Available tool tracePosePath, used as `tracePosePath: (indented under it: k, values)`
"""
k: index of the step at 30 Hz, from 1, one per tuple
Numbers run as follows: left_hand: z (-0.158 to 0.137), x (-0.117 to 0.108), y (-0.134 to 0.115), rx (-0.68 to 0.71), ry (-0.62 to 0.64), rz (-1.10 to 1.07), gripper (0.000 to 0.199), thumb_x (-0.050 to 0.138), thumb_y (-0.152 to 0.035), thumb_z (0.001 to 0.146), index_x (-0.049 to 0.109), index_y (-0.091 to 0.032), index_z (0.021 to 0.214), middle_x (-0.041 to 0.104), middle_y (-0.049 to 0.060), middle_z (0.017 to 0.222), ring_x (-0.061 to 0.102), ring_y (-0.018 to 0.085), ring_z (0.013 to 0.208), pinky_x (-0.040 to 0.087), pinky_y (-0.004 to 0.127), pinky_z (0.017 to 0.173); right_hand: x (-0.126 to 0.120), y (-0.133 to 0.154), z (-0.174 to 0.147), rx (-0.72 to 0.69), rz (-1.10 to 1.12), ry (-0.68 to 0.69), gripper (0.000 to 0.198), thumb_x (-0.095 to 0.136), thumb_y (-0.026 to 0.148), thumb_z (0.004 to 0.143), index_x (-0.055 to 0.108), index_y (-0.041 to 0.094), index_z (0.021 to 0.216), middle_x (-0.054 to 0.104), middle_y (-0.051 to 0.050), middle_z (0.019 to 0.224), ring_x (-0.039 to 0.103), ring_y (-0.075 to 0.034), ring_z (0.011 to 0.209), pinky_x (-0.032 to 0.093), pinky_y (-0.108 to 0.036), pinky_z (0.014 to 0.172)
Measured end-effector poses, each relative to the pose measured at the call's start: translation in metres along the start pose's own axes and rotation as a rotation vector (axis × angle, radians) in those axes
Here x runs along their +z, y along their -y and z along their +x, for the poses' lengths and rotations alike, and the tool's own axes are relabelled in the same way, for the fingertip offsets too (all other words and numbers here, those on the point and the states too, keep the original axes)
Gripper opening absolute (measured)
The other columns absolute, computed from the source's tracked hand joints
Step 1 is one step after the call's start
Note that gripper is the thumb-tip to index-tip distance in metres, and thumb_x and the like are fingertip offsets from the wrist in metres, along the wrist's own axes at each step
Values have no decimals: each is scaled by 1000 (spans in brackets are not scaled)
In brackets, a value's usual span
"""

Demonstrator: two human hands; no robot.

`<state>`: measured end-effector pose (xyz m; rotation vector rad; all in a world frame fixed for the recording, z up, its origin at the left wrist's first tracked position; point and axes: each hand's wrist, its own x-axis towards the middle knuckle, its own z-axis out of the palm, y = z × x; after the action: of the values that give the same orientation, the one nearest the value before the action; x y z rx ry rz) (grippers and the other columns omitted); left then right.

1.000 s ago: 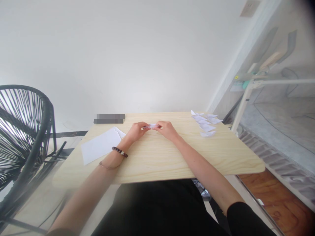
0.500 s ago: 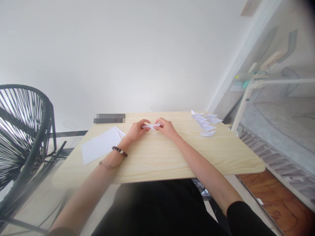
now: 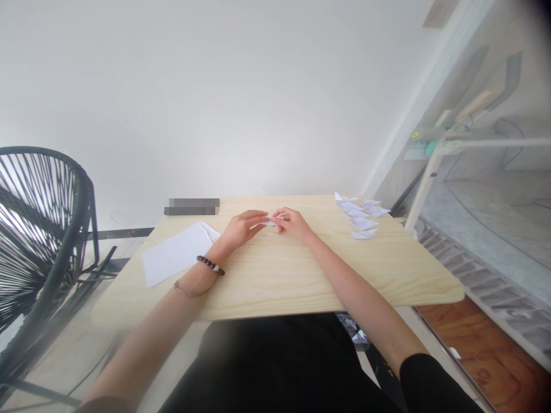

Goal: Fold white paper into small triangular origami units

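Observation:
A small folded white paper (image 3: 269,222) is held between my two hands over the middle of the wooden table. My left hand (image 3: 244,228), bracelets on its wrist, closes on the paper's left part with straightened fingers above and the thumb below. From the right, my right hand (image 3: 293,223) pinches the paper between thumb and fingers. Much of the paper is hidden by the fingers, so its exact shape does not show. Several folded paper boats (image 3: 360,212) stand grouped at the back right of the table.
White paper sheets (image 3: 176,255) lie on the table's left side. Behind them, near the back edge, is a dark pixelated object (image 3: 191,207). A dark woven chair (image 3: 47,241) stands left of the table (image 3: 275,287). The wall rises behind; a white metal frame (image 3: 424,189) is at right.
My left fingers have straightened and slid right along the folded paper, closer to my right hand. The right fingers have shifted their pinch. The paper boats and sheets stay put.

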<state>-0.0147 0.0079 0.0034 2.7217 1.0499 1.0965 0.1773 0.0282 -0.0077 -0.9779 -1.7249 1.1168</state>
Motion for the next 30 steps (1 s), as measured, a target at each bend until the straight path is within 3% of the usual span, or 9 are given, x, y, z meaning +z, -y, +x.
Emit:
tracePosePath:
  k: [3,6,15,23,30]
  values:
    - [0,1,0,-14,-35,-23,24,48,-32,81,62,-23,98,60,6,106,53,17,101,42,34,89,0,-3,2,-23,-41,-31,24,53,37,72,56,17,84,61,-1,66,56,-10,55,48,-22,52]
    - [1,1,0,-70,-66,-50,25,48,-35,80,62,-23,97,63,5,101,56,17,96,44,33,86,2,-1,1,-145,-185,-77,24,49,37,75,60,18,84,63,-3,86,58,-12,74,49,-25,65]
    - [0,1,1,-149,-65,-40,28,47,-39,80,64,-21,93,65,6,95,60,18,86,45,31,79,3,12,-5,-415,-487,-54,21,47,31,79,61,18,87,64,-3,86,57,-12,79,42,-25,76]
    - [0,-3,-13,-260,-41,-135,31,45,-43,79,64,-21,93,66,1,91,60,14,77,45,23,71,2,12,-5,-451,-617,-58,18,47,28,80,61,19,87,64,-4,88,55,-13,83,40,-25,77]
    - [-1,-2,-6,-375,109,-233,33,44,-43,79,66,-19,84,67,1,84,58,15,69,44,24,66,3,7,-4,-356,-514,22,20,48,30,79,64,18,81,65,-1,79,55,-11,69,40,-22,67]
